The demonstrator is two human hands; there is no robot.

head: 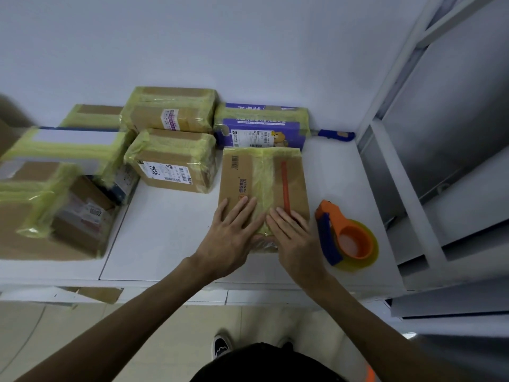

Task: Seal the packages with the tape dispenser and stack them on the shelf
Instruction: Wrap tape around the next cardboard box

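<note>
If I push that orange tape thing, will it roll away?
Probably not far. The tape dispenser lies on its side on the white surface, so its round roll cannot turn; it would likely slide. Its hard plastic looks stiff, and it seems light enough to lift with one hand.

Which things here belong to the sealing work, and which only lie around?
Job in hand: brown box, pressed flat by left hand and right hand; tape dispenser beside it; taped packages at the left.
Lying about: blue tool by the wall; cardboard scrap below the table edge.
</note>
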